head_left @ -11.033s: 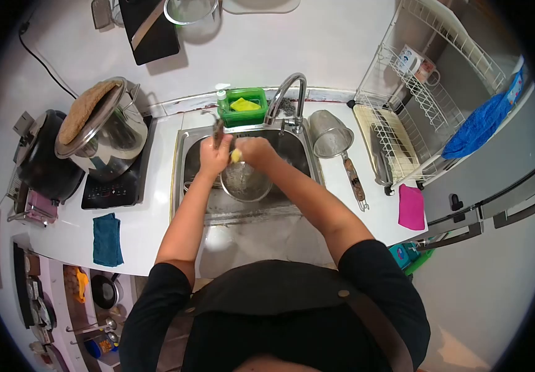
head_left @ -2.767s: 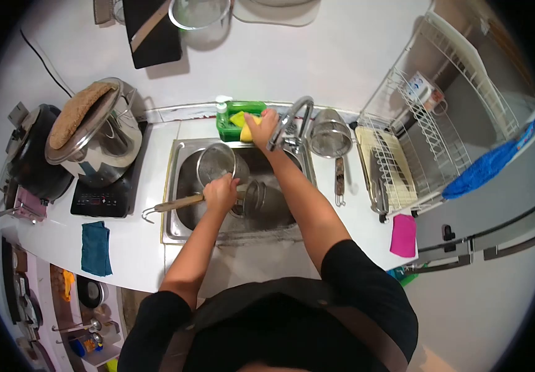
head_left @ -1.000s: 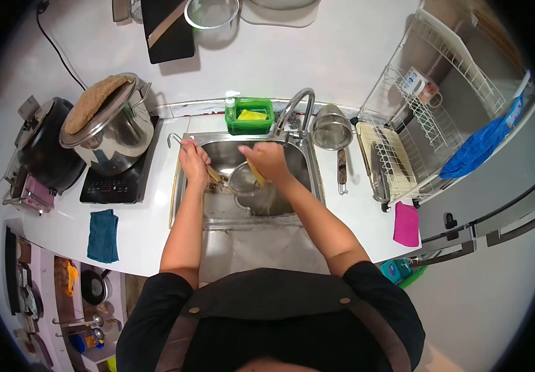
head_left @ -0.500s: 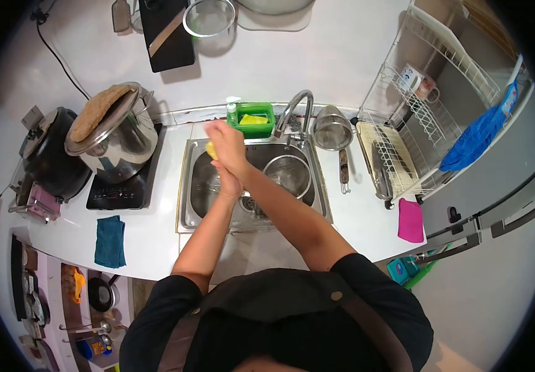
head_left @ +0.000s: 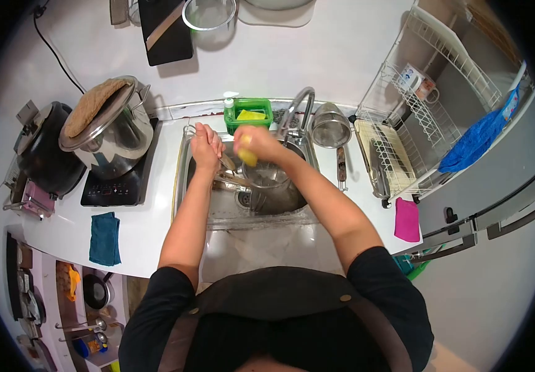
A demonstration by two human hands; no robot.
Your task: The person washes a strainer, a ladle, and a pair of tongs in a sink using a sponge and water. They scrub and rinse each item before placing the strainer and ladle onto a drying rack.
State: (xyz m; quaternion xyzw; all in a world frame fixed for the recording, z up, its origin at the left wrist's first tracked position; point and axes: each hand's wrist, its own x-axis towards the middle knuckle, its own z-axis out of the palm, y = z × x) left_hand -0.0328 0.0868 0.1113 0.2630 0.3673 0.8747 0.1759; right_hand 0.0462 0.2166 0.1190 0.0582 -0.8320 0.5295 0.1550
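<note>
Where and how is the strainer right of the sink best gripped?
Probably by its handle, the right hand coming from above and the near side of the counter: the handle is slim and points toward that side, while the wide basket sits farther back, beside the faucet.

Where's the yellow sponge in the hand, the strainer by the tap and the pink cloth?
Yellow sponge (head_left: pixel 248 157): head view, on its blurred lower end.
Strainer (head_left: pixel 331 131): head view, on its mesh bowl.
Pink cloth (head_left: pixel 407 220): head view, on its middle.
</note>
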